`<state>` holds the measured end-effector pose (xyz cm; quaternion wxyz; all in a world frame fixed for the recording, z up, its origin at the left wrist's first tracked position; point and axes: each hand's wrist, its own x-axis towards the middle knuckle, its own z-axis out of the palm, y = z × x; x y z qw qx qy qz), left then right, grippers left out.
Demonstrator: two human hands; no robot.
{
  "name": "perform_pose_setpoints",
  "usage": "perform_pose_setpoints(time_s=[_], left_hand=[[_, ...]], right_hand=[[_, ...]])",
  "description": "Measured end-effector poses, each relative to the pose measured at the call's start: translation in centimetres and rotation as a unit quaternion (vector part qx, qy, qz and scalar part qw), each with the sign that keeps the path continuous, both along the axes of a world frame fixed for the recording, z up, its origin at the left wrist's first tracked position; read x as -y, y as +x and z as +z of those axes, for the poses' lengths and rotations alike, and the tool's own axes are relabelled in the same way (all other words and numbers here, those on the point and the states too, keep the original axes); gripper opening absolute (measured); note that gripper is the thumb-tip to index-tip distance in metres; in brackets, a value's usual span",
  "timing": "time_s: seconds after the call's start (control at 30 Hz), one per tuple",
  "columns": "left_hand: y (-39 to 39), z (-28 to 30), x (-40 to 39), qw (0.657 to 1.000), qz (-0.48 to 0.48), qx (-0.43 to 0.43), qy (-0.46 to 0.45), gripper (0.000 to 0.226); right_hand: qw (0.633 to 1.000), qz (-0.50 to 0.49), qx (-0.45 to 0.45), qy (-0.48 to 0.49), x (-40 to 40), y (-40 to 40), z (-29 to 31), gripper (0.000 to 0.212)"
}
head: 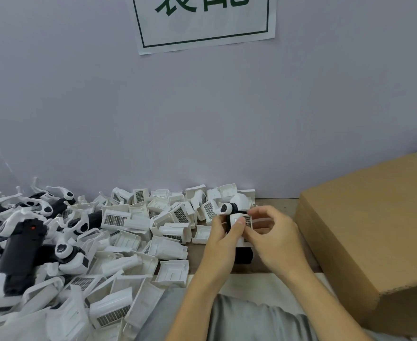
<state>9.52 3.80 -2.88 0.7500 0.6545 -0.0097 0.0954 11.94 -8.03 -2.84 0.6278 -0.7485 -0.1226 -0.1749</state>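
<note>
We hold the black-and-white toy body (238, 203) in our left hand (223, 239), fingers curled round it, between the pile of white covers (141, 230) and the cardboard box (365, 232), while our right hand (274, 232) pinches a white grille cover (247, 219) against it.
</note>
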Motion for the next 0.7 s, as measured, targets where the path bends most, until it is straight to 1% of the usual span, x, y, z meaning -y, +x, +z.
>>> perform_pose_setpoints(time_s=[0.1,0.17,0.23,0.3,0.33,0.4,0.47,0.57,0.7], left_hand=[[0.09,-0.02,-0.18,0.999,0.033,-0.012,-0.023,0.017],[0.21,-0.04,-0.24,0.997,0.070,-0.014,-0.012,0.014],[0.25,0.02,-0.29,0.996,0.090,-0.012,-0.012,0.015],[0.15,0.18,-0.33,0.996,0.085,-0.006,-0.025,0.019],[0.09,0.24,-0.38,0.996,0.080,-0.001,-0.025,0.022],[0.04,0.32,-0.48,0.997,0.072,0.005,-0.011,0.029],[-0.02,0.38,-0.52,0.999,0.049,0.018,-0.009,0.025],[-0.20,0.55,-0.48,0.999,0.017,0.039,-0.007,0.023],[-0.22,0.60,-0.37,0.999,0.012,0.042,-0.019,0.023]], right_hand=[[0.998,0.060,0.009,0.015,0.30,-0.07,0.03,0.029],[0.997,0.065,0.004,0.038,0.04,-0.07,0.02,0.029],[0.995,0.055,-0.027,0.073,-0.32,0.03,-0.10,0.023],[0.992,0.060,-0.084,0.078,-0.29,0.23,-0.32,0.014],[0.988,0.080,-0.110,0.076,-0.17,0.34,-0.43,0.010],[0.974,0.150,-0.141,0.091,-0.04,0.26,-0.43,0.021],[0.963,0.192,-0.146,0.120,-0.10,-0.10,-0.14,0.029],[0.964,0.172,-0.136,0.153,-0.18,-0.25,0.13,0.034],[0.967,0.153,-0.131,0.157,-0.30,-0.05,-0.05,0.037]])
